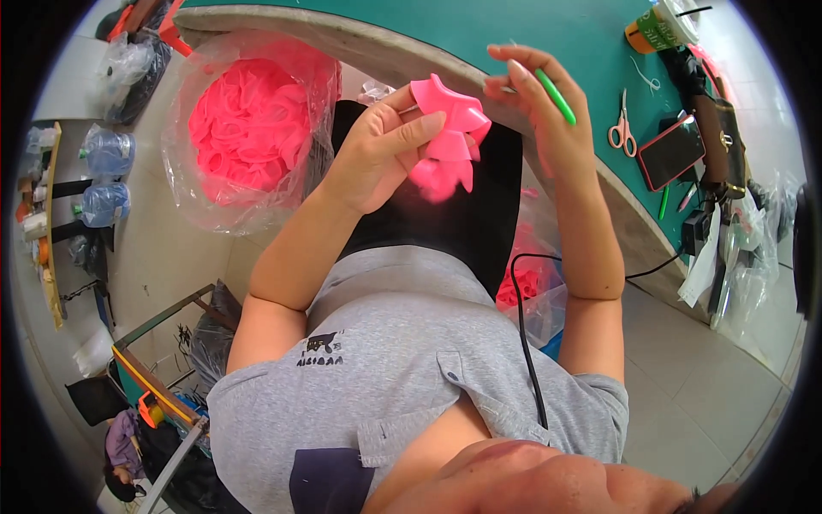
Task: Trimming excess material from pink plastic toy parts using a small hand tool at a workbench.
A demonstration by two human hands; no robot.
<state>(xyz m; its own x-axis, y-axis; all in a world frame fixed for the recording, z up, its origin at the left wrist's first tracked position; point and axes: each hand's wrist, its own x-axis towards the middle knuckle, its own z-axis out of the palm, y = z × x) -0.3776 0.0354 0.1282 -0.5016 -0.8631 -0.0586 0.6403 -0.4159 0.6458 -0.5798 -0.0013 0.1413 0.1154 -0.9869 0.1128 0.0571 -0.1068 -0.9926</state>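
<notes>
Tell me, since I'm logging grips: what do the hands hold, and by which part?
The left hand pinches a pink ribbon bow at its left edge; the right hand holds a green pen-like stick across its fingers.

Your pink bow of smooth, satin-sheened ribbon [449, 137] looks like cloth; the slim green plastic pen [555, 96] is glossy. At the table's left edge, a clear, crinkled plastic bag [248, 128] shines; the green tabletop [548, 34] looks matt.

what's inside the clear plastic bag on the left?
The clear plastic bag holds a heap of pink ribbon pieces, like the pink bow in the left hand. Anything beneath the heap is covered.
</notes>
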